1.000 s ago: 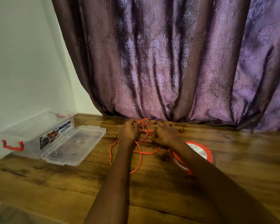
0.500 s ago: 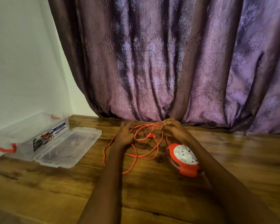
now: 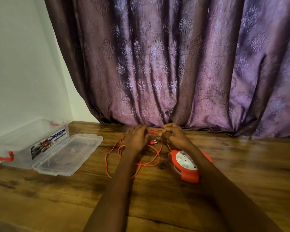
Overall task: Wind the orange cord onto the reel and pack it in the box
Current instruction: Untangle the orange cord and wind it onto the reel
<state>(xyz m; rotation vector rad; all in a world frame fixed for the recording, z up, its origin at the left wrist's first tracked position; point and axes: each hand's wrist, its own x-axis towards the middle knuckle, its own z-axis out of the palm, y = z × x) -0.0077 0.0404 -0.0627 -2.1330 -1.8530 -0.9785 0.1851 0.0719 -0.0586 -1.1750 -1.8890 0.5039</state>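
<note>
Head view looks down on a glossy wood-grain table (image 3: 241,164) backed by a heavy purple curtain (image 3: 174,64) with an embossed damask pattern, falling in deep folds to the far edge.

By my reckoning the job is barely begun. Nothing looks wound yet, and nothing is packed.

At the far left, against the white wall (image 3: 15,64), sits the clear plastic box (image 3: 23,139), rectangular, with red clip handles and a printed label on its side. Its hinged transparent lid (image 3: 69,153) lies folded open on the table in front of it. The box looks ready to receive the reel, with nothing orange inside.

Right of centre lies the reel (image 3: 184,163), a rounded orange plastic housing with a white socket face, partly hidden by the right forearm.

The orange cord (image 3: 157,156), thin and limp, sprawls in loose loops between the forearms and out to the left, its plug (image 3: 153,141) lying just between the hands.

Left hand (image 3: 136,138) has its fingers curled and appears to hold strands of cord at the far side; right hand (image 3: 172,136) pinches cord in bent fingertips. Both seem busy untangling. Winding and boxing are still to do.
</note>
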